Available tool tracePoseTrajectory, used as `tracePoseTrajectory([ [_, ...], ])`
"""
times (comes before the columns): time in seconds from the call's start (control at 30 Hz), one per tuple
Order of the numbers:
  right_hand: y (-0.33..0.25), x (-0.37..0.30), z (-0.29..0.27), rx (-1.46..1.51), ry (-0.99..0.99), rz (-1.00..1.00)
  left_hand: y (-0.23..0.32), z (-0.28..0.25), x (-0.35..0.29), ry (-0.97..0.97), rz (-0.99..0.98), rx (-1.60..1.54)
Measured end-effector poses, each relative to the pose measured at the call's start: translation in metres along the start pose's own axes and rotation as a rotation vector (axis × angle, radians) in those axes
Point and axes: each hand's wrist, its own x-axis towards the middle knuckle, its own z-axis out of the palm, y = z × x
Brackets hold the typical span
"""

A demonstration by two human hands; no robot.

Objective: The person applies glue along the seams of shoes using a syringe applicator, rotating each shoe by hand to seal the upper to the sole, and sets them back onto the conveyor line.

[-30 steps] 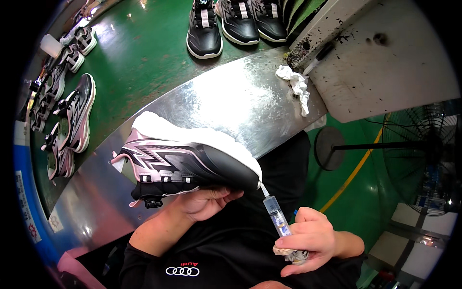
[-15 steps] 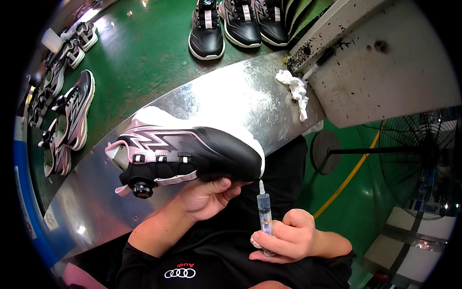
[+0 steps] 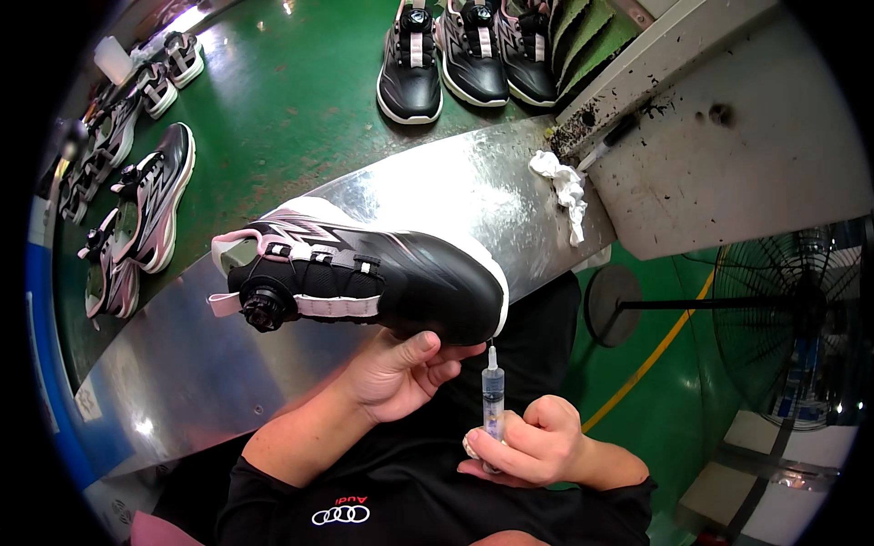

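A black and pink sneaker (image 3: 428,278) with a white sole lies tilted on its side above the metal ledge, toe pointing right. My left hand (image 3: 401,375) grips it from below near the toe, fingers partly hidden under the shoe. A round black dial (image 3: 264,309) sits on its tongue, toward me. In my right hand (image 3: 528,441) is a clear syringe (image 3: 492,391), held upright with the fingers wrapped round its barrel. The tip of the syringe meets the edge between the toe and the white sole.
Three matching sneakers (image 3: 410,77) stand at the back of the green table (image 3: 273,100); several more (image 3: 164,200) line the left. A crumpled white cloth (image 3: 564,191) lies on the metal ledge (image 3: 410,168) beside a stained panel (image 3: 728,127). A fan (image 3: 801,309) stands at right.
The sneaker has rolled, so more of its tongue and dial faces up. The syringe and my right hand have shifted slightly left, its tip staying at the toe edge.
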Motion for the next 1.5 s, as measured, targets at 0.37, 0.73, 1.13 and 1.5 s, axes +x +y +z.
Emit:
tracePoseTrajectory([
  [0.37,0.002,-0.019,-0.007,0.006,0.279,-0.046,-0.001,-0.011,-0.017,-0.024,-0.052,-0.042],
  [0.73,0.078,-0.005,0.052,0.406,0.167,0.234,0.025,0.008,-0.146,0.417,0.277,0.370],
  [1.13,0.074,0.006,0.058,0.446,0.111,0.243,0.153,-0.005,0.016,0.538,0.415,0.653],
  [1.5,0.107,0.015,0.031,0.524,0.038,0.505,0.227,-0.055,-0.200,0.972,1.255,1.049],
])
